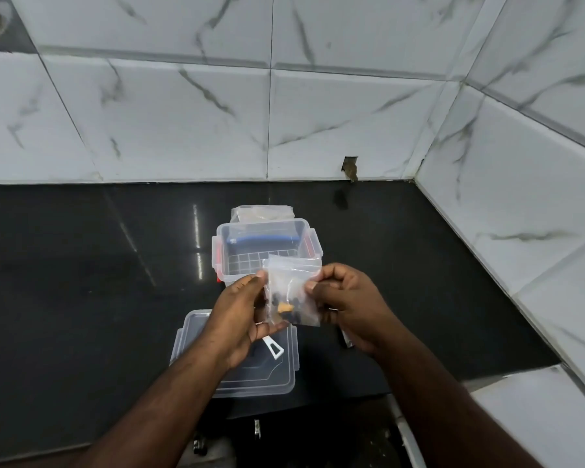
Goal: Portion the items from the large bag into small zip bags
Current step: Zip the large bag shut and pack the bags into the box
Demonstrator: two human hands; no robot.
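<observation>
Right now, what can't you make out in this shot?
- Head view: contents of the small zip bag, dark bits and one orange piece, too small to identify.
- Bag behind the clear container: mostly hidden.
- White object on the lid: partly covered by the left hand.

No readable text, label, brand, number or sign seen anywhere. Zip bag (293, 292) unprinted as far as can be told. Container (267, 251) and lid (237, 376) plain, unmarked. Wall tiles (335, 123) veined only, unlettered.
</observation>
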